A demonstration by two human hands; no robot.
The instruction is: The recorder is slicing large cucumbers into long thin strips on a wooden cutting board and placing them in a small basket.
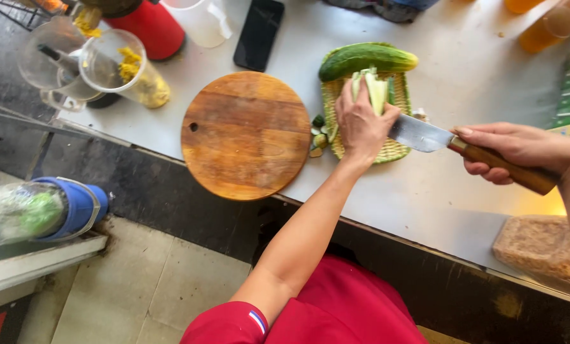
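Pale green peeled cucumber strips (375,89) sit clasped in my left hand (360,124) above the woven tray (393,150). My right hand (517,150) grips a wooden-handled knife (425,135), its blade touching the left hand. A whole cucumber (364,60) lies behind; a round wooden board (247,134) rests just left on the surface (425,197).

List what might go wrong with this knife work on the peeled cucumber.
1. The knife blade runs right against the left hand, which holds the peeled cucumber in the air; a slip could cut the fingers.
2. The cutting happens over the woven tray, not the round wooden board, so pieces may scatter; some bits already lie beside the tray.
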